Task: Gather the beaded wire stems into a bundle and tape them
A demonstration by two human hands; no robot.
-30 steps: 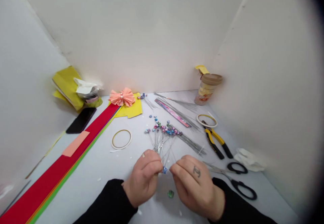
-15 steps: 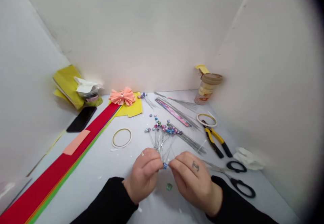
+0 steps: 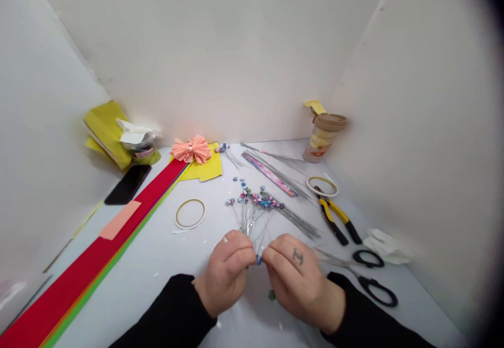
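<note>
Blue shows in one tiny spot between two bare hands: a small bead (image 3: 259,260) over the middle of the surface (image 3: 169,264), toward the near side. Fingers hide most of it, so I can't make out its full shape. The left hand (image 3: 232,272) is curled up and pinches the bead between thumb and finger. The right hand (image 3: 301,280) has its tips pinched tight at the bead's other side, but I can't tell what is between them. A green bead (image 3: 271,295) peeks out, partly covered by the right hand.

Past the fingers, a bunch of beads on thin wires (image 3: 258,199) fans out toward the far edge. The beads are shiny, in blue, pink, purple and green. The lower ends of the wires are hidden behind the hands.

Close to the right hand are scissors (image 3: 347,265) with black handles, and their tips are hard to see. Pliers (image 3: 336,217) with yellow and black grips lie nearer the right edge. On the left side, a long red strip (image 3: 79,280) is cut off at the bottom of my view. Both black sleeves (image 3: 161,316) are cut off there too.
</note>
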